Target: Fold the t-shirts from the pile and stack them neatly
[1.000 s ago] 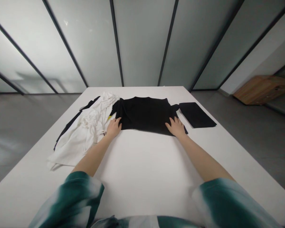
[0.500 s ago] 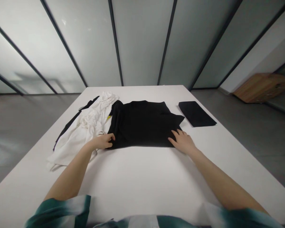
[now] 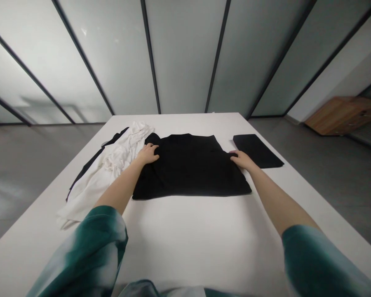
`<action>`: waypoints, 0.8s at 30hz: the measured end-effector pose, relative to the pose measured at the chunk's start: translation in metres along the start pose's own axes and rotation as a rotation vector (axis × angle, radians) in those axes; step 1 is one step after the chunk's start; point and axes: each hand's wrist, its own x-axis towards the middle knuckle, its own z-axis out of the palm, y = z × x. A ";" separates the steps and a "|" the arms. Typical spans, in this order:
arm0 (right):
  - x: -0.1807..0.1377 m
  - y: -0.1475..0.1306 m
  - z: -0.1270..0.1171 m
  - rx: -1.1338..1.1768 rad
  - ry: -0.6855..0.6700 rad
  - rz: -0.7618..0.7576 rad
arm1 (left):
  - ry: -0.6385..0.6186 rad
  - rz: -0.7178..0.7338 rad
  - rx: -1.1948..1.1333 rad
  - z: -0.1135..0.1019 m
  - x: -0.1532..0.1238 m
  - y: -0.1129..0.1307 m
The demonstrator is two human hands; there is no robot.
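A black shirt (image 3: pixel 191 169) lies flat across the middle of the white table, its near edge a straight fold. My left hand (image 3: pixel 148 153) grips the cloth at the shirt's upper left, fingers curled over it and thumb below. At the right edge my right hand (image 3: pixel 241 160) pinches a corner of the cloth, its fingertips partly hidden by the fabric. Left of the shirt, a crumpled white garment (image 3: pixel 111 165) lies close to my left forearm. Just beyond my right hand is a neatly folded black garment (image 3: pixel 258 150).
Dark cloth (image 3: pixel 89 167) shows from under the white garment's left side. The white table (image 3: pixel 198 235) narrows toward frosted glass panels (image 3: pixel 182 57) behind it. A wooden cabinet (image 3: pixel 343 115) stands on the floor at the far right.
Both hands have moved away from me, from the shirt's near edge up to its middle, carrying cloth along. The lower right corner now spreads farther right, and the pointed sleeve tip is covered.
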 end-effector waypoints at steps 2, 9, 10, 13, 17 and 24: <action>0.005 0.001 -0.008 -0.070 -0.088 0.015 | -0.073 -0.012 0.063 -0.006 0.009 -0.009; 0.026 0.008 -0.044 -0.221 -0.094 -0.070 | -0.122 0.055 -0.043 -0.038 0.016 -0.056; 0.031 0.006 -0.048 -0.232 -0.096 -0.053 | -0.132 0.042 -0.039 -0.044 0.018 -0.062; 0.051 -0.008 -0.054 -0.233 -0.107 0.016 | -0.155 -0.055 0.000 -0.059 0.029 -0.073; 0.077 -0.038 -0.053 -0.253 0.005 0.063 | -0.180 -0.235 0.037 -0.067 0.052 -0.076; 0.126 -0.062 -0.033 -0.195 0.170 0.129 | 0.036 -0.453 0.057 -0.052 0.080 -0.074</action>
